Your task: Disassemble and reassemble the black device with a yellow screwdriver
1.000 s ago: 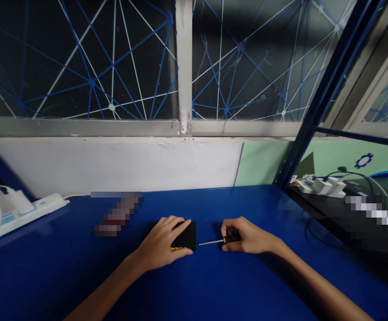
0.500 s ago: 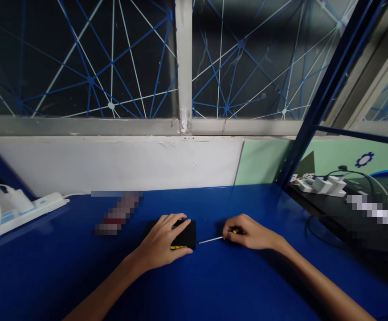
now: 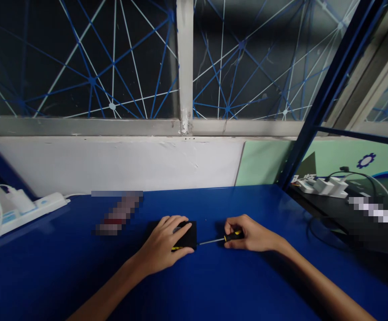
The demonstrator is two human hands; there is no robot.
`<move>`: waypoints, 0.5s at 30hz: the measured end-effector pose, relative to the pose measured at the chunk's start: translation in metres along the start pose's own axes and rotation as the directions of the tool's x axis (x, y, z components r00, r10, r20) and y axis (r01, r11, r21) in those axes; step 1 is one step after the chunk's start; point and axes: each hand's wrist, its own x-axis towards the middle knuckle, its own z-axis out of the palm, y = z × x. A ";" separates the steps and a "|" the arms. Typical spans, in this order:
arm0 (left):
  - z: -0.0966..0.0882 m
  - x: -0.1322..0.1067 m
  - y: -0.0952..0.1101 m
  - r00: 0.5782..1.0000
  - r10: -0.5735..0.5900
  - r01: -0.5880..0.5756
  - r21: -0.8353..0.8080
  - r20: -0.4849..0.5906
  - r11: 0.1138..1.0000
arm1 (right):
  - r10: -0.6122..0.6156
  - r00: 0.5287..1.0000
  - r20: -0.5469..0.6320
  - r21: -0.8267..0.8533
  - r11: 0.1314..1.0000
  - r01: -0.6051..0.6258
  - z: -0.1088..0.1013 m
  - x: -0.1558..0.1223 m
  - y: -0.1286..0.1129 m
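Observation:
My left hand (image 3: 167, 240) is laid over a black box-shaped object (image 3: 190, 233), its fingers across the top and its thumb along the near side. A yellow strip shows on that object's near edge; the hand hides much of the rest. In my right hand (image 3: 245, 232) is a screwdriver (image 3: 233, 237) with a black and yellow handle, pinched between thumb and fingers. Its thin metal shaft points left, and the tip meets or nearly meets the right side of the black object. Whether it sits in a screw I cannot tell.
Both hands work over a blue tabletop (image 3: 194, 294). On the left lies a white power strip (image 3: 51, 203) with a plug and cable. A blurred-out item (image 3: 122, 214) lies behind my left hand. At right, a blue metal post (image 3: 297, 154) and white plugs (image 3: 330, 186) stand.
My right fingers have shifted on the screwdriver, with finger and thumb further apart, and more of its handle shows. The left hand and the black object have hardly moved.

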 end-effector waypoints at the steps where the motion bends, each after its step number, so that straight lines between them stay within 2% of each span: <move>1: 0.001 0.000 -0.001 1.000 0.005 -0.005 0.013 0.008 1.000 | 0.004 1.000 0.004 -0.010 1.000 -0.004 0.001 0.001 0.000; 8: 0.005 0.000 -0.009 0.999 0.020 -0.022 0.088 0.028 0.996 | -0.023 1.000 0.022 -0.070 0.997 0.024 0.005 0.004 -0.004; 15: 0.008 -0.001 -0.008 1.000 0.020 -0.019 0.098 -0.013 0.995 | -0.054 0.999 -0.003 -0.127 0.991 0.053 0.005 0.004 0.000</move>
